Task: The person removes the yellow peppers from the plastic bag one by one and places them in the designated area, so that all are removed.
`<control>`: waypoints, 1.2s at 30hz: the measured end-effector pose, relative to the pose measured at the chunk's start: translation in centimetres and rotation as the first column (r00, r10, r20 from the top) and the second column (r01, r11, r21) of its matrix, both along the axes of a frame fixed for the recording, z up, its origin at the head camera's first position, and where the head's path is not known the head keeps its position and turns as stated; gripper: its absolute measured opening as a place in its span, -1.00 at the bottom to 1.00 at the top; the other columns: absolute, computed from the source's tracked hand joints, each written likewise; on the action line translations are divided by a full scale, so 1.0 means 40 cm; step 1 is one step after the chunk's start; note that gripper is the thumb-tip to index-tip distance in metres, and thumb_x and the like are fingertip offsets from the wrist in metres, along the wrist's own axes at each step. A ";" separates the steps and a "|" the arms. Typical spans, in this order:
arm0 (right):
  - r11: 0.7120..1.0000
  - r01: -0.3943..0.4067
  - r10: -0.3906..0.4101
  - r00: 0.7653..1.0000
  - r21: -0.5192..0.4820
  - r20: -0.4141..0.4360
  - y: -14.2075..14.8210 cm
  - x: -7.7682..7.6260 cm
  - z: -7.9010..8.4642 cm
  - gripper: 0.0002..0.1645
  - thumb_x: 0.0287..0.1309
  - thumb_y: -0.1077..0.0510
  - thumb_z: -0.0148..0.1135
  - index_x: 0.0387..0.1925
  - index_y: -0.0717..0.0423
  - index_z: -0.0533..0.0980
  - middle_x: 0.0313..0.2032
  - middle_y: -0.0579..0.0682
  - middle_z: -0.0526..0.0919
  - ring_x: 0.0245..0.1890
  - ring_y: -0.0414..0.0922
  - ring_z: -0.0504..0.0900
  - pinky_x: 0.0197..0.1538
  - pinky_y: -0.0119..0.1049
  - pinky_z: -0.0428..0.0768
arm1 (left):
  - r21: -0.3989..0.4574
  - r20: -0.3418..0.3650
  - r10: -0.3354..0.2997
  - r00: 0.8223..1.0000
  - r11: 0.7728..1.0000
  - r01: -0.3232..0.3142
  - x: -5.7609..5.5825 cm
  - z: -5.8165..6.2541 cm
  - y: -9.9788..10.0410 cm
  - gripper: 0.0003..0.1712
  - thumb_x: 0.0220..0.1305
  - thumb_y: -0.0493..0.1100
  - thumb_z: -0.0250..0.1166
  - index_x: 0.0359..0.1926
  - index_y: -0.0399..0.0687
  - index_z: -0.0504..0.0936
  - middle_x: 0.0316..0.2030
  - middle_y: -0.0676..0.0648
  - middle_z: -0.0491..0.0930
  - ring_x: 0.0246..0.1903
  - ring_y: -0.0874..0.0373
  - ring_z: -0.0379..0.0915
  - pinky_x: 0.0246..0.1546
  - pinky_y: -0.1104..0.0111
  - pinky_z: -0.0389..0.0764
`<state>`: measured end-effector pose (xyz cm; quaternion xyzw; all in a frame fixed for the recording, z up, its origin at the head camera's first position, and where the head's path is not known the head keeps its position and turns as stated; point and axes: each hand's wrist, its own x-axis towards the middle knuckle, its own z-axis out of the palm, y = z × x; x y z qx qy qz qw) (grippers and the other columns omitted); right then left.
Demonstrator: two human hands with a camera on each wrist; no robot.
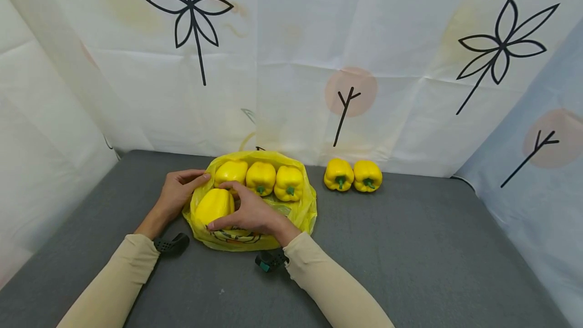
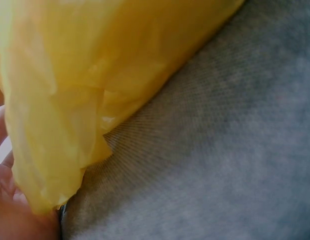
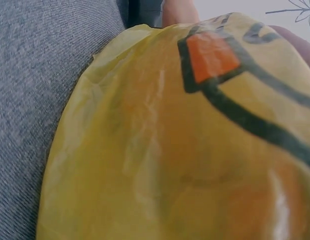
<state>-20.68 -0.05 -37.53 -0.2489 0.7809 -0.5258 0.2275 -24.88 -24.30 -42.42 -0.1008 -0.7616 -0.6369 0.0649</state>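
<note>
A yellow plastic bag (image 1: 308,209) lies spread with its mouth turned up on the grey table. Inside, three yellow bell peppers (image 1: 261,176) line the back, and another yellow bell pepper (image 1: 213,207) is at the front left. My right hand (image 1: 256,211) reaches over the bag's near rim and grips that front pepper between thumb and fingers. At the bag's left edge, my left hand (image 1: 176,194) pinches the rim. The bag's side (image 2: 70,80) fills much of the left wrist view; its printed side (image 3: 145,130) hides the right hand's grasp.
Two yellow bell peppers (image 1: 352,175) stand side by side on the table (image 1: 410,247), right of the bag. A white printed cloth (image 1: 291,24) hangs behind the table, with more cloth at both sides.
</note>
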 end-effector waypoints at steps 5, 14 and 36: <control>1.000 -0.007 0.008 1.000 0.015 -0.008 -0.003 0.001 0.000 0.12 0.00 0.00 0.62 0.53 -0.14 0.20 0.18 -0.15 0.45 0.01 -0.21 0.53 -0.02 -0.36 0.59 | -0.008 0.007 0.004 1.000 1.000 -0.004 0.000 0.001 0.001 -0.49 0.45 -0.12 0.32 0.16 -0.52 0.58 -0.19 0.23 0.71 -0.21 0.30 0.65 -0.21 0.45 0.70; 1.000 -0.014 0.014 1.000 -0.004 -0.001 -0.005 0.003 0.001 0.14 0.00 0.04 0.62 0.54 -0.12 0.18 0.21 -0.14 0.40 0.01 -0.18 0.52 -0.02 -0.36 0.58 | -0.018 0.023 0.010 1.000 1.000 -0.010 0.002 0.004 0.002 -0.47 0.44 -0.09 0.32 0.17 -0.50 0.59 -0.20 0.23 0.70 -0.20 0.31 0.65 -0.20 0.45 0.70; 0.999 0.020 -0.020 1.000 -0.047 0.002 0.035 -0.007 0.060 0.07 -0.03 0.06 0.63 0.47 -0.18 0.23 0.06 -0.09 0.50 0.01 -0.07 0.58 -0.05 -0.31 0.66 | -0.008 0.017 0.004 1.000 1.000 -0.004 -0.005 -0.003 -0.006 -0.52 0.44 -0.11 0.32 0.14 -0.47 0.63 -0.20 0.23 0.72 -0.21 0.28 0.66 -0.23 0.44 0.71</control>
